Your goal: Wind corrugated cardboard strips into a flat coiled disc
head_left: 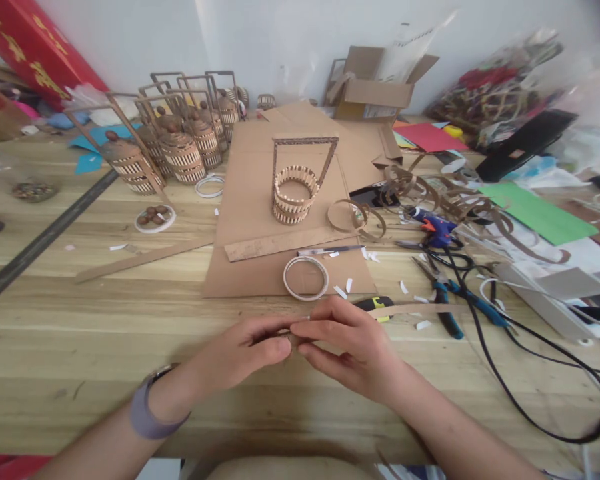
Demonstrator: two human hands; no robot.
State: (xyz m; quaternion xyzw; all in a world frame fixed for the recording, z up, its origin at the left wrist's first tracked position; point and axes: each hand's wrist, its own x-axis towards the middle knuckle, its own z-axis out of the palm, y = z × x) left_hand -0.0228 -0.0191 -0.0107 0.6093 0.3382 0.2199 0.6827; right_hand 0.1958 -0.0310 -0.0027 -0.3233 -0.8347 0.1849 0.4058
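My left hand (253,350), with a lilac watch strap (155,410) at the wrist, pinches a thin edge between thumb and fingers. Facing it, my right hand (353,343) closes its fingertips on the same piece. From behind the right hand a narrow brown cardboard strip (420,309) runs out to the right; my fingers cover most of the held part. Just beyond my hands lies a white-edged ring (286,280) on the cardboard sheet (250,280). Farther back stands a small striped basket (294,212) with a tall square handle. A black-and-yellow tool (375,304) lies beside my right hand.
Several lidded striped baskets (183,160) stand at the back left, near a ring of brown balls (155,217). On the right lie pliers (447,310), a blue glue gun (435,227) with a looping black cable (490,347), and curled brown strips (430,190). A cardboard box (375,93) stands behind.
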